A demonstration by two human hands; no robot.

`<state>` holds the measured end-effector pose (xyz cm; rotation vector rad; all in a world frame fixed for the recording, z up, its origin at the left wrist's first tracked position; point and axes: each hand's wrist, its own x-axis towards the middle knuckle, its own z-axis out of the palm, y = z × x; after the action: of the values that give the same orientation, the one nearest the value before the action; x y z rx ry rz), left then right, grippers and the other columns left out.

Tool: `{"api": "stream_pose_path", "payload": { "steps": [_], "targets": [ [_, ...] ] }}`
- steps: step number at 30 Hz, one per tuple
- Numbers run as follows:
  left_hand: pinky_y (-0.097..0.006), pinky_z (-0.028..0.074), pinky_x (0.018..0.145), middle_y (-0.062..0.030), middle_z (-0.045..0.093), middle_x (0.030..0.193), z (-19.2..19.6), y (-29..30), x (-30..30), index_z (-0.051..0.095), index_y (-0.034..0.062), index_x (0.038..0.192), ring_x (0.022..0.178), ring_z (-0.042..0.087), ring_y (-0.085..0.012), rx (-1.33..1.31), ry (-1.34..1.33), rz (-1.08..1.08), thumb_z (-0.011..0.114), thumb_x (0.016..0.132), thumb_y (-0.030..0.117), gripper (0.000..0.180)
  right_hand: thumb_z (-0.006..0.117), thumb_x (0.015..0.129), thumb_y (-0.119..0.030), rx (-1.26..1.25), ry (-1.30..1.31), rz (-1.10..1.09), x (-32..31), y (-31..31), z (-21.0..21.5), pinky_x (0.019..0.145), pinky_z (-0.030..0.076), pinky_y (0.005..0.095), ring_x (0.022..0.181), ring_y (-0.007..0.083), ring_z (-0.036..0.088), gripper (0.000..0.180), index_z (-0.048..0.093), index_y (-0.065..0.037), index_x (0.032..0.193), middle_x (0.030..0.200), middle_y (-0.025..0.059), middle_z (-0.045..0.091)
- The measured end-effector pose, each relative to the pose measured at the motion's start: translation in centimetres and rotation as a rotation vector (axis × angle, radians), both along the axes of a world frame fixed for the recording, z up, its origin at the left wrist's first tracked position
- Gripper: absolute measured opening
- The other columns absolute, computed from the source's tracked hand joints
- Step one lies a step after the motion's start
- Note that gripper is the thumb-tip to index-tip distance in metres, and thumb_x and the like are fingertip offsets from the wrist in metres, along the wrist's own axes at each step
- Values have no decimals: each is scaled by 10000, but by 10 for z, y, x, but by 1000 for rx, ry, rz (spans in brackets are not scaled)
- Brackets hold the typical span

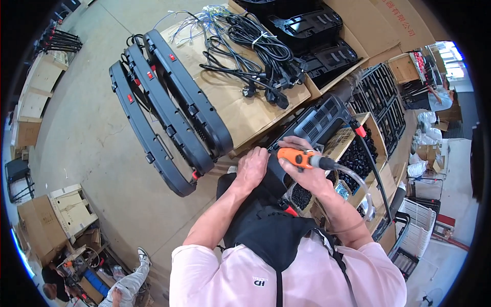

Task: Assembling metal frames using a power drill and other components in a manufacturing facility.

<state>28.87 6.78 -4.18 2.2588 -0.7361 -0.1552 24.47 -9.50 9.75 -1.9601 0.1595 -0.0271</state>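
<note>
My right hand (310, 174) is wrapped round an orange air screwdriver (294, 157), which has a clear hose running from its dark rear end. The tool points left, toward my other hand. A long dark grey plastic housing (312, 127) with vent slots lies in front of me, its near end by my lap. At that end my left hand (252, 167) is closed, its curled fingers on the housing's edge; the fingertips are partly hidden. Whatever the tool's tip touches is hard to make out.
Several long grey housings (174, 110) with red switches stand at the left of the cardboard-topped table (184, 43). Black power cords (255, 43) are piled on it. A carton (381, 25) holds black plastic shells. Right of me is a bin of small black parts (358, 153).
</note>
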Motion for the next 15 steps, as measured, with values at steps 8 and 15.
{"api": "stream_pose_path", "payload": {
  "steps": [8, 15],
  "targets": [
    [-348, 520, 639, -76, 652, 873, 18, -18, 18, 668, 22, 1000, 753, 632, -179, -714, 858, 334, 534, 1041, 191, 219, 785, 909, -93, 55, -101, -254, 17, -93, 23, 1059, 543, 370, 1182, 227, 690, 550, 544, 38, 1386, 1284, 181, 713],
    [-281, 458, 605, 4, 574, 835, 32, -55, 47, 635, 71, 981, 698, 540, -114, -803, 1353, 149, 496, 1057, 223, 220, 791, 913, -80, 34, -92, -240, 38, -111, -12, 1036, 562, 365, 1167, 222, 703, 518, 570, 34, 1367, 1246, 185, 736]
  ]
}}
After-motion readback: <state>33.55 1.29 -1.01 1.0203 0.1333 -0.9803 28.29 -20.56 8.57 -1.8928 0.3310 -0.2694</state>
